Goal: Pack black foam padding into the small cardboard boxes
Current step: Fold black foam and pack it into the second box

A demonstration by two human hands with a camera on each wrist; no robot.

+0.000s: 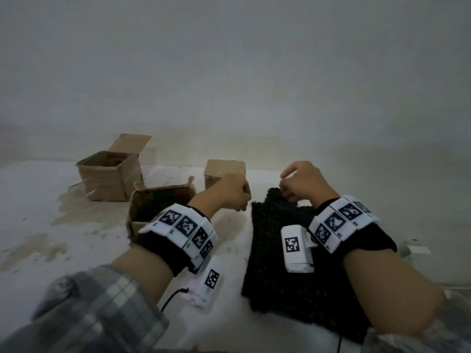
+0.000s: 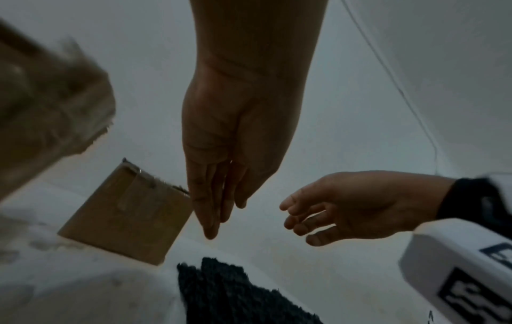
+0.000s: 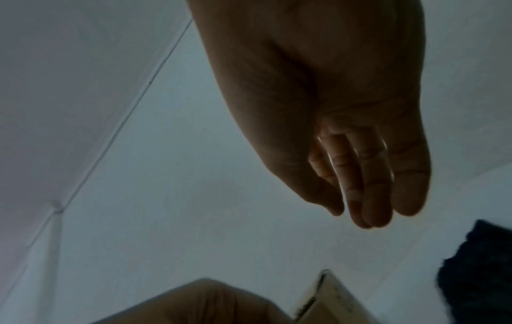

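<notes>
Above the far edge of the black foam sheet [image 1: 293, 250], my right hand [image 1: 303, 183] and left hand [image 1: 230, 192] hover with relaxed fingers, holding nothing, apparently poised to lift padding toward the partly filled open box [image 1: 142, 197] beside it.

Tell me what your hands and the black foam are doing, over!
Left hand open, empty. Right hand open above the foam. Foam flat on the table, nearest box already holds some. Nothing in the way.

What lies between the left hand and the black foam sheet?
Only bare white surface, seen in the left wrist view, between left hand and flat black foam sheet.
</notes>
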